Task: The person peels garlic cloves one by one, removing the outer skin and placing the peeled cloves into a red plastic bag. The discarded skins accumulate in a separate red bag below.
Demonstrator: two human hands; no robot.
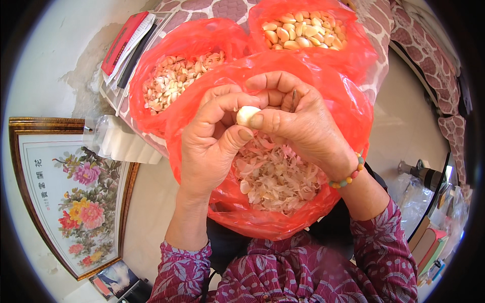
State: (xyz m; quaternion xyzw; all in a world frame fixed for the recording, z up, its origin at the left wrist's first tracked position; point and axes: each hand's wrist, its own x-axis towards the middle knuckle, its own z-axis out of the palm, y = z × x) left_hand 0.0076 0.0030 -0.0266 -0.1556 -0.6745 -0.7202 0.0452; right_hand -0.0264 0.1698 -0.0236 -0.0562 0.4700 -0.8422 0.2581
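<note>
A pale garlic clove [247, 115] is held between my two hands, above a red plastic bag of papery garlic skins [282, 178]. My right hand [299, 117] pinches the clove between thumb and index finger, and a thin dark blade or sliver shows between its other fingers. My left hand [218, 136] has its curled fingers and thumb at the clove's left side; whether it grips the clove is unclear. Unpeeled garlic cloves [170, 81] fill a second red bag at the upper left. Peeled cloves [303, 32] lie in a third red bag at the top.
Behind the bags is a surface with a patterned quilted cover [223, 9]. Books and papers [127, 49] lie at its left edge. A framed flower picture [75, 197] stands at left, near a white plastic-wrapped pack [121, 140]. Clear plastic [413, 197] and boxes [428, 246] are at right.
</note>
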